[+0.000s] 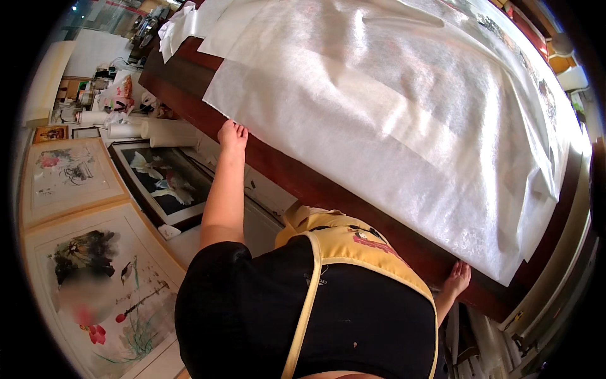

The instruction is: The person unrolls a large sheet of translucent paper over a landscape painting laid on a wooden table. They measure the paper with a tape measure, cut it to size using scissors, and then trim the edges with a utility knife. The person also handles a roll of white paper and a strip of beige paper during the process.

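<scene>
A large, thin white sheet of paper (353, 120) lies over a dark red table (297, 174), wrinkled and shiny in places. Faint colours show through it toward the far side. At the sheet's near left edge, my left hand (233, 135) has its fingers pinched on the border. Farther right, near the sheet's near right corner, my right hand (457, 280) holds the same edge with its fingers together; its thumb is hidden. Between the two hands the edge runs slanting along the table's near side.
Framed flower paintings (76, 177) lean at the left, with a dark framed picture (165, 177) beside them. White paper rolls (167, 134) lie behind these. A cluttered shelf (104, 88) stands far left. Long pale rolls or tubes (555, 284) stand past the table's right end.
</scene>
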Tool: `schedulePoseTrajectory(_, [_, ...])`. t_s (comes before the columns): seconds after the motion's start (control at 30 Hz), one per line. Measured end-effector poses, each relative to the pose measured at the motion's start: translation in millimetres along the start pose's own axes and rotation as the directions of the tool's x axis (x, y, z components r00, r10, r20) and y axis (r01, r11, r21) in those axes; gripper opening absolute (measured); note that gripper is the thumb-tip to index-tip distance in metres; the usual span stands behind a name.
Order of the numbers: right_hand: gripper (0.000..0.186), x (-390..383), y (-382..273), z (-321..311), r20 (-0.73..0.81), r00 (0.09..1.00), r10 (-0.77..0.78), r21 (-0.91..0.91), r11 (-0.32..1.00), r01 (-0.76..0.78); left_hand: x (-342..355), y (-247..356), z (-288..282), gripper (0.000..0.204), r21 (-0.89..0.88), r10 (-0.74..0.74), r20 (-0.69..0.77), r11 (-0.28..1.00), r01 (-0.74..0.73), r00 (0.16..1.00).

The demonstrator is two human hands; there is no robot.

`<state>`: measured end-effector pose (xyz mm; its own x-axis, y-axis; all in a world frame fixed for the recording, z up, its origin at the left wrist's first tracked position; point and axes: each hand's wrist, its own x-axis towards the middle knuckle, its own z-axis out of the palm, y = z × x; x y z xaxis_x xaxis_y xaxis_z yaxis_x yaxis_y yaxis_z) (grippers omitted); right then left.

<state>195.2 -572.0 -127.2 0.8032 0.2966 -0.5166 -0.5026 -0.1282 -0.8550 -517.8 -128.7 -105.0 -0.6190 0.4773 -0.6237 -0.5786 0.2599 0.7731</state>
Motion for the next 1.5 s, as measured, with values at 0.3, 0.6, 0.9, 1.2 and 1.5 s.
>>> schedulePoseTrajectory(0.3, [0.023, -24, 16, 77, 0.37, 0.923, 0.108, 0.526, 0.794, -0.303, 37, 8, -19, 0.027, 0.236, -0.25, 0.176, 0.95, 0.206, 0.952])
schedulePoseTrajectory(0.6, [0.051, -88, 25, 178, 0.654, 0.731, 0.195, 0.258, 0.851, -0.457, 13, 7, 20, 0.026, 0.355, -0.048, 0.225, 0.934, -0.036, 0.973])
schedulePoseTrajectory(0.9, [0.075, -78, -18, 238, 0.76, 0.635, -0.135, 0.638, 0.337, -0.692, 46, 21, 30, 0.031, 0.034, 0.044, 0.439, 0.997, -0.066, 0.898])
schedulePoseTrajectory(1.2, [0.078, -57, -72, 125, -0.001, 0.901, -0.434, 0.825, 0.508, 0.245, 12, 46, 56, 0.037, -0.008, 0.145, 0.349, 0.988, -0.151, 0.926])
schedulePoseTrajectory(1.5, [0.047, 96, -182, 38, -0.325, 0.943, -0.071, 0.581, 0.772, 0.258, 110, 86, 179, 0.021, 0.039, 0.146, 0.646, 0.974, -0.223, 0.75])
